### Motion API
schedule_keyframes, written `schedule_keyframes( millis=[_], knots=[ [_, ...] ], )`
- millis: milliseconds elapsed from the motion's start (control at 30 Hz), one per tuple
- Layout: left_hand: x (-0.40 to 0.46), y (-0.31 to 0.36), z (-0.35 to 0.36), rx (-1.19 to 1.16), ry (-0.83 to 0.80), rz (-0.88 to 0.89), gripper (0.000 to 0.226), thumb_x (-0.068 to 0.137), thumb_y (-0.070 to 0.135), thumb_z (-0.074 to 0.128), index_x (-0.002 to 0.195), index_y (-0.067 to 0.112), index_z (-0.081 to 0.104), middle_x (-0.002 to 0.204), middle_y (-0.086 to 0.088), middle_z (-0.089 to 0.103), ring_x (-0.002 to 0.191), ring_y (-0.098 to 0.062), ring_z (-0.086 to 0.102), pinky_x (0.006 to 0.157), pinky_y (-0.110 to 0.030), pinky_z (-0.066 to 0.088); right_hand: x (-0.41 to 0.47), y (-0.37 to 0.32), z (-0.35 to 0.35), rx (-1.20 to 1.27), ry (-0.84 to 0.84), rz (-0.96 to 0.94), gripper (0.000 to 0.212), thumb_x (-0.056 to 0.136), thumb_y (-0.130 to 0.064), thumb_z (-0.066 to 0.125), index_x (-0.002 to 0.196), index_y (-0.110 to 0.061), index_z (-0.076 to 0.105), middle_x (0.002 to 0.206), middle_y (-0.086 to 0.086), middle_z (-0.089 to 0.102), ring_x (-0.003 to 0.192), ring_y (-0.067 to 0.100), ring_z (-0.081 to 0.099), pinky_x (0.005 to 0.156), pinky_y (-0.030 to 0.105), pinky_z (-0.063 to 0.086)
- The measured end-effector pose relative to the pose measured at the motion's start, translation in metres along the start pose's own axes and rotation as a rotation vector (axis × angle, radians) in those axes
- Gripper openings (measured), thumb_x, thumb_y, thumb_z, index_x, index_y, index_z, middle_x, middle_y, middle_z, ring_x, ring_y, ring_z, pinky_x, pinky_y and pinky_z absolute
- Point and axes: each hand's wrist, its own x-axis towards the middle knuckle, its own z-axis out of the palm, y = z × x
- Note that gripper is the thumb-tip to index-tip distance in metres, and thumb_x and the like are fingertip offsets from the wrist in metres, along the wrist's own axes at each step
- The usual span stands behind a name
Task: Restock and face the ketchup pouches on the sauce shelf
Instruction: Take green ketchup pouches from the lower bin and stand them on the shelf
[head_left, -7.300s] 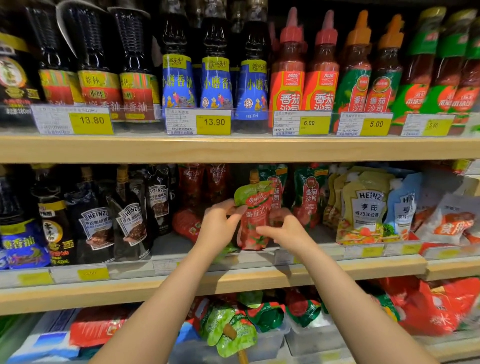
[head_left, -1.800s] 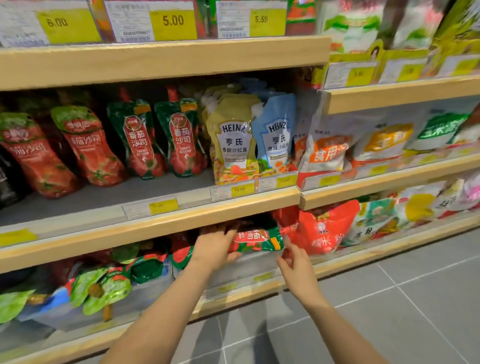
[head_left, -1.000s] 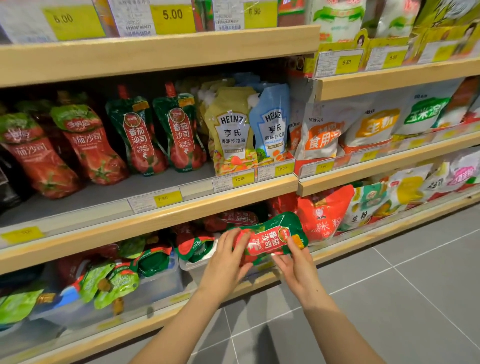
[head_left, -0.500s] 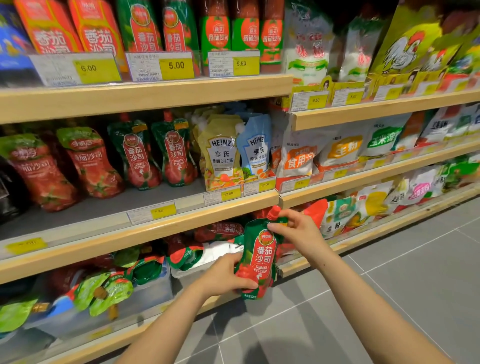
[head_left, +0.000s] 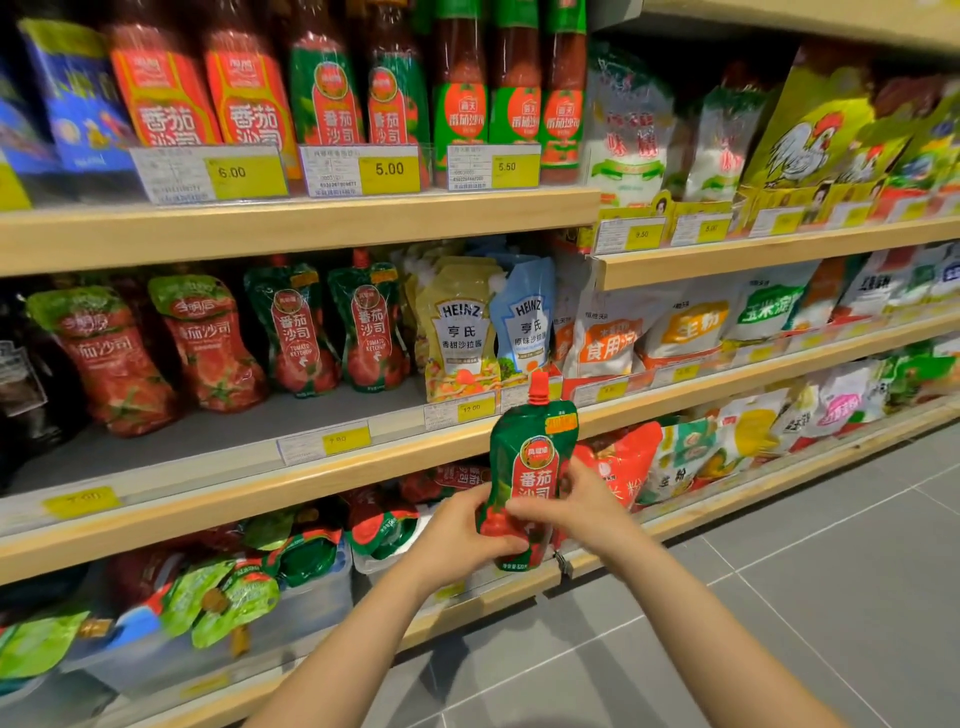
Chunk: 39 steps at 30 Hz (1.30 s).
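Green-and-red foil is what stands out: one ketchup pouch (head_left: 530, 467) is held up in front of the wooden edge of the sauce shelf (head_left: 291, 483), to the right of the 7.90 price tag (head_left: 345, 439) and just below the 12.00 tag (head_left: 470, 409). Its long axis is upright, red spout cap (head_left: 538, 387) pointing up, printed face turned toward the camera. The lower half of the label is covered by fingers, so only the top characters can be read, and the small print along the bottom hem is too blurry to make out.

The left hand (head_left: 457, 535) is wrapped around the pouch's lower left side, and the right hand (head_left: 576, 501) is closed on its lower right, thumb laid across the front. Both are gripping the same pouch.

On the sauce shelf itself, two matching green pouches (head_left: 332, 327) are stood upright toward the back, left of the yellow Heinz pouch (head_left: 460, 332), with two red tomato pouches (head_left: 150, 348) leaning further left. A stretch of bare grey shelf is left in front of them. Below the shelf, more pouches are jumbled in clear bins (head_left: 306, 597), partly hidden by the shelf edge and hard to tell apart. At the far left, dark bottles are cut off by the frame.
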Motion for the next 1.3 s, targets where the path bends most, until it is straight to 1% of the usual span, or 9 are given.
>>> schedule_keyframes(
  millis=[267,467,567,667,733,833,967,1167,1300],
  knots=[
    [-0.008,0.0,0.003,0.095,0.285,0.053,0.055,0.064,0.033,0.08,0.114,0.029,0.061,0.095,0.019,0.065,0.086,0.009,0.061,0.07,-0.006,0.047,0.0,0.009,0.017,0.13,0.179,-0.009,0.051,0.07,-0.009,0.077,0.111,-0.013,0.048,0.101,0.005,0.067,0.09,0.013,0.065,0.068,0.022,0.054],
    [-0.023,-0.008,-0.007,0.154,0.264,0.104,0.058,0.065,0.039,0.078,0.118,0.03,0.058,0.111,0.013,0.065,0.099,0.002,0.059,0.088,-0.026,0.051,-0.005,0.022,0.055,0.003,0.414,-0.05,0.062,0.059,-0.019,0.084,0.109,-0.016,0.047,0.095,-0.002,0.065,0.088,0.014,0.064,0.079,0.033,0.053],
    [-0.036,-0.015,-0.062,0.542,0.411,0.208,0.06,0.07,0.061,0.061,0.119,0.027,0.057,0.111,0.008,0.066,0.101,-0.008,0.06,0.085,-0.029,0.052,0.004,0.009,0.06,-0.037,0.403,-0.109,0.058,0.059,-0.018,0.085,0.104,-0.017,0.048,0.089,-0.009,0.063,0.082,0.01,0.061,0.07,0.019,0.048],
    [-0.053,-0.033,-0.141,1.007,0.669,0.368,0.054,0.083,0.057,0.048,0.113,0.014,0.06,0.11,-0.004,0.065,0.1,-0.025,0.06,0.082,-0.038,0.047,0.017,-0.022,0.066,-0.086,0.37,-0.194,0.057,0.057,-0.022,0.085,0.1,-0.02,0.047,0.085,-0.015,0.061,0.078,0.003,0.061,0.059,0.009,0.045],
    [-0.066,-0.044,-0.182,1.178,0.733,0.317,0.061,0.089,0.06,0.031,0.113,0.012,0.061,0.114,-0.008,0.063,0.101,-0.03,0.059,0.081,-0.042,0.045,0.032,-0.048,0.075,-0.092,0.342,-0.262,0.06,0.058,-0.023,0.085,0.102,-0.016,0.046,0.092,-0.004,0.064,0.087,0.013,0.063,0.069,0.014,0.051],
    [-0.072,-0.056,-0.207,1.295,0.613,0.183,0.076,0.089,0.063,0.013,0.111,0.01,0.063,0.109,-0.01,0.064,0.089,-0.031,0.062,0.07,-0.04,0.046,0.058,-0.082,0.098,-0.163,0.337,-0.355,0.063,0.06,-0.023,0.085,0.107,-0.013,0.044,0.105,0.005,0.062,0.097,0.02,0.06,0.084,0.034,0.05],
    [-0.07,-0.065,-0.203,1.343,0.622,0.121,0.06,0.085,0.056,0.033,0.111,0.01,0.062,0.096,-0.007,0.065,0.076,-0.03,0.059,0.064,-0.039,0.042,0.094,-0.096,0.133,-0.195,0.289,-0.403,0.059,0.065,-0.027,0.083,0.101,-0.025,0.036,0.09,-0.016,0.054,0.078,-0.002,0.053,0.062,0.011,0.041],
    [-0.063,-0.081,-0.199,1.394,0.745,0.156,0.053,0.081,0.052,0.042,0.11,0.013,0.061,0.085,-0.005,0.061,0.073,-0.028,0.055,0.066,-0.039,0.04,0.141,-0.072,0.154,-0.374,0.328,-0.243,0.049,0.069,-0.027,0.079,0.09,-0.011,0.039,0.092,0.006,0.056,0.083,0.024,0.056,0.063,0.033,0.045],
    [-0.061,-0.086,-0.199,1.413,0.77,0.19,0.051,0.081,0.052,0.044,0.11,0.013,0.061,0.083,-0.005,0.06,0.071,-0.028,0.054,0.067,-0.038,0.033,0.159,-0.071,0.16,-0.442,0.381,-0.146,0.038,0.072,-0.028,0.077,0.075,0.0,0.051,0.082,0.017,0.063,0.072,0.032,0.06,0.057,0.034,0.045]
  ],
)
